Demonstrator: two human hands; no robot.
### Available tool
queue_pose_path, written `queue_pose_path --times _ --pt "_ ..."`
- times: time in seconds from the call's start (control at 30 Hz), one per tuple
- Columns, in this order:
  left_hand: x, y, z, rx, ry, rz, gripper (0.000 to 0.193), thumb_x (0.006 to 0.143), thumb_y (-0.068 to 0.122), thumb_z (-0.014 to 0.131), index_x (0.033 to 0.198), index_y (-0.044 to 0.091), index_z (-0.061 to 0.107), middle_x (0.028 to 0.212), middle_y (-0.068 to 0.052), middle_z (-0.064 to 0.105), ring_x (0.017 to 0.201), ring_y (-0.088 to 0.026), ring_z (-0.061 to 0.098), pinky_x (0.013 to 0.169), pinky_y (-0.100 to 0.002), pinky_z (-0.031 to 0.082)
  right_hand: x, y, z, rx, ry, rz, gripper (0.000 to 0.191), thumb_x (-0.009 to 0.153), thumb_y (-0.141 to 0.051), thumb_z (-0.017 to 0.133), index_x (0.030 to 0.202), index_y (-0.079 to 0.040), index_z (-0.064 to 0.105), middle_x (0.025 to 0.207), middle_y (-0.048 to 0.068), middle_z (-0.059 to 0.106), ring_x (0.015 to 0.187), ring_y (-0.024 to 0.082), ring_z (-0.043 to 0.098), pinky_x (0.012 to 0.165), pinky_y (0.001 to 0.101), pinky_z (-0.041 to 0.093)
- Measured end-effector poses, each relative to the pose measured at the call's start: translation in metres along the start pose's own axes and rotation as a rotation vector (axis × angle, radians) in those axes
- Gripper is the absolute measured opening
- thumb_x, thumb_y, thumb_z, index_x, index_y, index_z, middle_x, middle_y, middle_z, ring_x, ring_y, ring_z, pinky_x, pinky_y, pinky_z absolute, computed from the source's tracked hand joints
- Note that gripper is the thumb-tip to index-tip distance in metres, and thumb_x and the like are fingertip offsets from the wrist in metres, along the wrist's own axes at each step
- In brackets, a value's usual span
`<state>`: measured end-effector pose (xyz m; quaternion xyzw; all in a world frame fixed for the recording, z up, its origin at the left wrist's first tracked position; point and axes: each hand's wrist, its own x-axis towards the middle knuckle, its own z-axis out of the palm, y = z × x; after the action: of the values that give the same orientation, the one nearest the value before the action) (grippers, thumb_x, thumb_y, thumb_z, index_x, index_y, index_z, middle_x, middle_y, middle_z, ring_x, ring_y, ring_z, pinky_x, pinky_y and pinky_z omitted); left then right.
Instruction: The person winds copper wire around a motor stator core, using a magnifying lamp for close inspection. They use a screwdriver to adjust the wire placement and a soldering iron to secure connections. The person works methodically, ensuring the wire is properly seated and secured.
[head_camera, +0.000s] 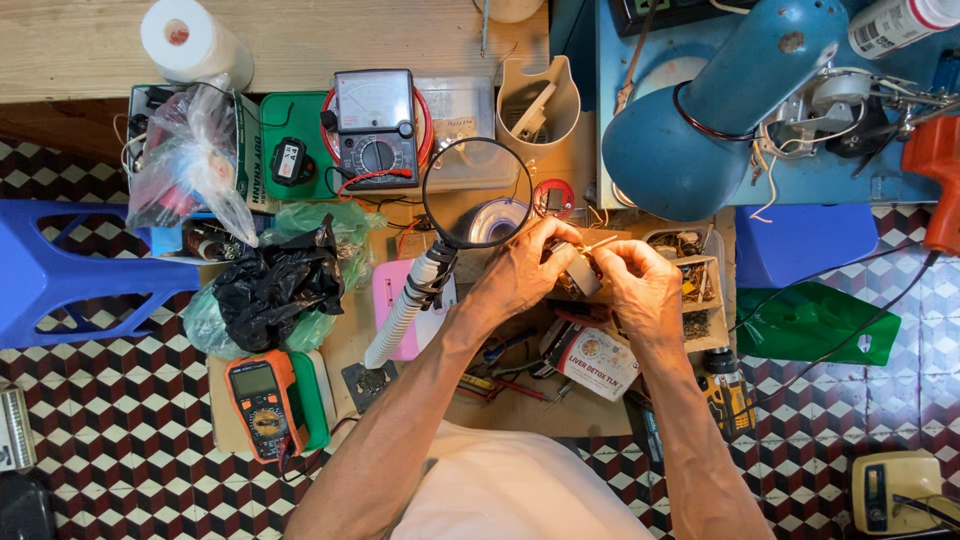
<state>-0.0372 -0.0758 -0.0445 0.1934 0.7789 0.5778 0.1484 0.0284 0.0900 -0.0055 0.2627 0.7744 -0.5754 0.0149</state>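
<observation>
Cluttered bench (500, 410): grey part (580, 275) (long axis diagonal)

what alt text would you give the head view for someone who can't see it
Seen from above, a person's left hand and right hand together hold a small grey part over a cluttered workbench. A round magnifier on a flexible neck stands just left of the hands, with an analogue meter behind it, an orange multimeter at lower left and a blue desk lamp at upper right.
</observation>
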Motion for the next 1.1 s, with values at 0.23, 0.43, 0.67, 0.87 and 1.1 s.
queue_pose_path --times 0.23,0.43,0.67,0.87,1.1 --pt "-0.002 0.004 -0.003 0.007 -0.005 -0.044 0.023 0.096 0.02 0.061 0.113 0.005 0.066 0.111 -0.015 0.069 0.107 -0.03 0.068 0.095 -0.04 0.053 -0.003 -0.001 0.005 -0.191 0.051 -0.094 0.017 0.097 -0.018 0.071 0.102 -0.002 0.074 0.086 0.005 0.075 0.076 0.007 0.067 0.068 0.0258 0.055" --pt "-0.002 0.006 -0.002 -0.015 0.012 -0.018 0.022 0.097 0.018 0.06 0.113 0.004 0.065 0.112 -0.015 0.069 0.109 -0.03 0.068 0.096 -0.04 0.053 -0.008 -0.007 0.012 -0.38 0.122 -0.375 0.009 0.095 -0.01 0.069 0.094 -0.001 0.069 0.092 0.009 0.07 0.079 0.018 0.068 0.073 0.0322 0.055" --pt "-0.001 0.006 -0.004 -0.056 -0.002 -0.033 0.021 0.097 0.016 0.059 0.112 0.003 0.065 0.111 -0.015 0.069 0.107 -0.031 0.069 0.095 -0.04 0.053 -0.012 -0.014 0.016 -0.608 0.154 -0.623 0.005 0.095 -0.006 0.067 0.095 -0.001 0.064 0.094 0.015 0.065 0.091 0.033 0.065 0.08 0.0429 0.052" --pt "-0.001 0.002 -0.002 -0.066 0.006 -0.032 0.021 0.096 0.017 0.059 0.112 0.003 0.065 0.111 -0.015 0.07 0.107 -0.03 0.069 0.095 -0.04 0.053 -0.013 -0.014 0.017 -0.689 0.145 -0.657 0.007 0.097 -0.005 0.067 0.095 0.0 0.063 0.093 0.016 0.065 0.09 0.033 0.064 0.078 0.0437 0.053" --pt "0.004 0.0 0.004 -0.05 0.013 -0.088 0.022 0.096 0.021 0.06 0.11 0.006 0.067 0.109 -0.015 0.069 0.106 -0.029 0.069 0.094 -0.04 0.054 -0.011 -0.022 0.014 -0.511 0.126 -0.426 0.011 0.096 -0.013 0.07 0.101 -0.003 0.067 0.092 0.013 0.073 0.083 0.024 0.071 0.074 0.0362 0.056"
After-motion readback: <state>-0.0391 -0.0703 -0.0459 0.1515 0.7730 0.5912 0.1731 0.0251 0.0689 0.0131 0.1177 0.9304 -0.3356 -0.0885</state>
